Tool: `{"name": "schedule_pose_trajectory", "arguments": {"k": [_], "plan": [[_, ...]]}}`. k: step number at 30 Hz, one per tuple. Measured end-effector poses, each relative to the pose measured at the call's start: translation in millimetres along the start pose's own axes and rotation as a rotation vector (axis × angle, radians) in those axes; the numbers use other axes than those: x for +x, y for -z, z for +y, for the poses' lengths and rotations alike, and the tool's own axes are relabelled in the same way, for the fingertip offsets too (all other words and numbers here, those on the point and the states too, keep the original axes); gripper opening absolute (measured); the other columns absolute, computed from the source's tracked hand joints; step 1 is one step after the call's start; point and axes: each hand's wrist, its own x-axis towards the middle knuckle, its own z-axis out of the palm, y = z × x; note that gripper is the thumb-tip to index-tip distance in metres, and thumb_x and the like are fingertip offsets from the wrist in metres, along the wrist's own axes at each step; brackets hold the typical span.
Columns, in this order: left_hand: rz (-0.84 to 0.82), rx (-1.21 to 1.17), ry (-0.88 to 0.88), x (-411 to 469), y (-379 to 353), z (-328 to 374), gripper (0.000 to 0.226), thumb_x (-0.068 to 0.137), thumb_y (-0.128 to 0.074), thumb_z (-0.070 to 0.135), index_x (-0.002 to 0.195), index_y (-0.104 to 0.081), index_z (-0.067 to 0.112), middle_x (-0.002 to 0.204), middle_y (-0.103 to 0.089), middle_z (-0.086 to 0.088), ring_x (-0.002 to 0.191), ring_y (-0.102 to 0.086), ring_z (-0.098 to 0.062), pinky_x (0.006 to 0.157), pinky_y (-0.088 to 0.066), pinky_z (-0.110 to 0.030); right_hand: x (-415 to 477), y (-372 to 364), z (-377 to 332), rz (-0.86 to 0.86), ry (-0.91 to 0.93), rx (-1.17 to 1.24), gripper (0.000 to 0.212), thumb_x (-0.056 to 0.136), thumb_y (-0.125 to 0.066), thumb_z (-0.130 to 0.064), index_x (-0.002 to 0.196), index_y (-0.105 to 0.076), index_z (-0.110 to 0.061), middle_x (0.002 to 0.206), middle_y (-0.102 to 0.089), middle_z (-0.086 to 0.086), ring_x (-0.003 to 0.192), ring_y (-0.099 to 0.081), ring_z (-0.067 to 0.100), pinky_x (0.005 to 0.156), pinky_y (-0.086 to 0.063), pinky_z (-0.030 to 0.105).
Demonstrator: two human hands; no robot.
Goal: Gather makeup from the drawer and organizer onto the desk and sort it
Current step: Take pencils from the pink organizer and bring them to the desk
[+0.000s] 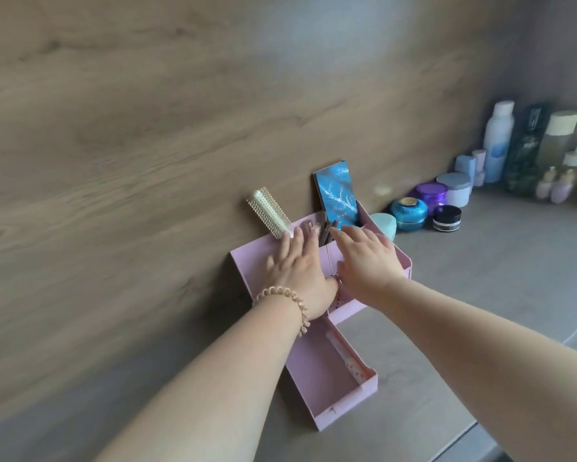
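Observation:
A pink organizer point(247, 265) stands on the grey desk against the wooden wall. Its drawer point(334, 395) is pulled out toward me with a slim pink item point(345, 356) lying inside. A white round hairbrush point(268, 213), a blue palette point(337, 195) and several brown sticks point(329, 230) stand in the top compartments. My left hand point(297, 271) lies flat over the left compartment, fingers apart, near the brush handle. My right hand point(367, 261) reaches over the right compartment with fingers spread, holding nothing visible.
To the right along the wall stand a mint sponge point(385, 225), a blue jar point(409, 213), a black jar point(447, 219), a purple jar point(432, 193), a white jar point(454, 188) and several tall bottles point(527, 151). The desk edge point(480, 431) runs at lower right.

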Motion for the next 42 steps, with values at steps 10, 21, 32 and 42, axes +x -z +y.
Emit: {"name": "schedule_pose_trajectory", "arguments": {"k": [10,21,32,42], "plan": [[0.105,0.068,0.047,0.2,-10.9,-2.6,0.073,0.086,-0.046,0.042,0.147,-0.016,0.016,0.16,-0.008,-0.005,0.147,0.005,-0.022,0.115,-0.008,-0.05,44.4,-14.7,-2.4,-0.006,-0.101,-0.022,0.049,0.086,-0.046,-0.017,0.134,-0.039,-0.018,0.137,-0.044,0.006,0.13,-0.036,0.026,0.103,-0.028,0.04],[0.08,0.093,0.071,4.0,-14.6,-2.9,0.071,0.088,-0.044,0.046,0.146,-0.021,0.013,0.158,-0.014,-0.011,0.147,0.005,-0.025,0.113,-0.002,-0.056,65.0,-24.7,-4.1,0.052,-0.244,0.245,0.033,0.084,-0.051,-0.056,0.085,-0.064,-0.026,0.085,-0.067,-0.001,0.089,-0.056,0.027,0.071,-0.029,0.035],[0.091,0.056,0.057,1.1,-12.5,-3.0,0.081,0.084,-0.049,0.045,0.148,-0.014,0.009,0.158,-0.014,-0.015,0.147,0.004,-0.026,0.114,-0.002,-0.054,64.8,16.6,-11.2,0.272,-0.338,0.556,0.015,0.08,-0.059,-0.031,0.093,-0.066,-0.031,0.084,-0.063,-0.008,0.093,-0.06,0.022,0.09,-0.043,0.041],[0.205,0.022,-0.085,-16.9,2.7,-4.2,0.097,0.083,-0.036,0.068,0.15,0.009,0.015,0.16,0.007,-0.003,0.146,0.013,-0.018,0.117,0.003,-0.044,-14.6,67.0,25.9,0.347,-0.346,0.833,0.01,0.084,-0.063,-0.018,0.082,-0.067,-0.027,0.083,-0.069,-0.003,0.082,-0.063,0.017,0.079,-0.051,0.036]]}}
